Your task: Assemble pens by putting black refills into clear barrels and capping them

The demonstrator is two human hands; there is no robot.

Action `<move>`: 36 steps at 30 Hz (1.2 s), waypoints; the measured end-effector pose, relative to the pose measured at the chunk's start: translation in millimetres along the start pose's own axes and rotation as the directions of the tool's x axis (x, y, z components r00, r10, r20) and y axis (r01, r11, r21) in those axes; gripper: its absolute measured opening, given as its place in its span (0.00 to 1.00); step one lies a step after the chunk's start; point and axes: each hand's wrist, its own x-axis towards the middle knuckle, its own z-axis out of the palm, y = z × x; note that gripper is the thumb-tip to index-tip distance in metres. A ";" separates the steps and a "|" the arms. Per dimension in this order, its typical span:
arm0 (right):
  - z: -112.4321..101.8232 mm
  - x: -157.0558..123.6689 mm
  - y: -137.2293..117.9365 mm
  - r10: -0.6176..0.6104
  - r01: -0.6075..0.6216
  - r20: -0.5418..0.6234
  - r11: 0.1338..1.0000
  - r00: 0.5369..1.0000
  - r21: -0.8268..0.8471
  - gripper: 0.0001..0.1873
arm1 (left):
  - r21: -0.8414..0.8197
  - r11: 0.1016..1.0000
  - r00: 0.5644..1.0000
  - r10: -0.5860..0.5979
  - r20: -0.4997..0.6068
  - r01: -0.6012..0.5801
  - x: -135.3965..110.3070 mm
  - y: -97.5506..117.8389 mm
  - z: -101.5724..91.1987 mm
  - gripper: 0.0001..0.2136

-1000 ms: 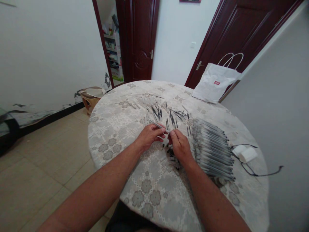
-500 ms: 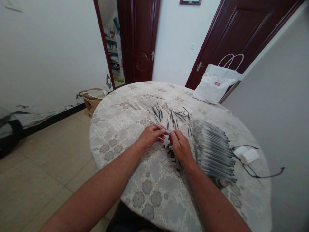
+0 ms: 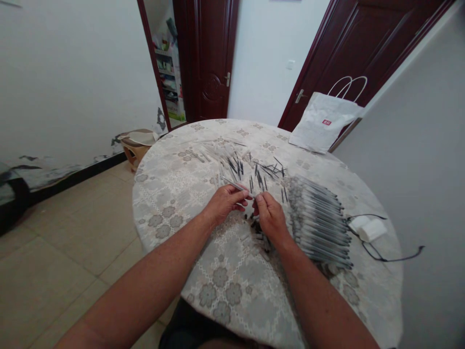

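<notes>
Over the middle of the round table, my left hand (image 3: 228, 199) pinches a slim pen (image 3: 236, 184) that slants up to the left. My right hand (image 3: 268, 209) is closed at the pen's near end, thumb against forefinger. Beyond both hands lie loose dark refills (image 3: 236, 166) and clear tubes (image 3: 205, 154). Small black parts (image 3: 258, 230) are partly hidden under my right hand. To the right, a neat stack of grey pens (image 3: 321, 220) lies beside my right forearm.
A pair of glasses (image 3: 385, 261) and a white roll (image 3: 371, 230) lie at the table's right. A white paper bag (image 3: 325, 121) stands at the far right edge. The patterned tablecloth (image 3: 170, 191) covers the table. A stool (image 3: 136, 148) is on the floor at left.
Both hands keep the same hold on the pen, with hardly any movement. The whole view has shifted slightly, so things appear a little higher and to the left.
</notes>
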 end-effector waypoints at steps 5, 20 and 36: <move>-1.1 0.1 0.1 -0.005 0.006 -0.027 0.999 1.000 0.036 0.15 | -0.004 1.000 1.000 0.013 -0.007 -0.014 -1.2 1.4 1.8 0.16; -1.9 -1.5 -1.8 -0.007 0.007 0.017 1.000 1.000 0.017 0.21 | 0.043 0.999 1.000 0.007 -0.007 -0.007 -2.0 3.5 3.4 0.16; -10.6 3.5 -3.9 -0.151 0.156 0.058 0.984 0.987 -0.082 0.11 | 0.306 0.945 0.993 0.120 0.016 -0.120 -0.6 1.0 5.0 0.15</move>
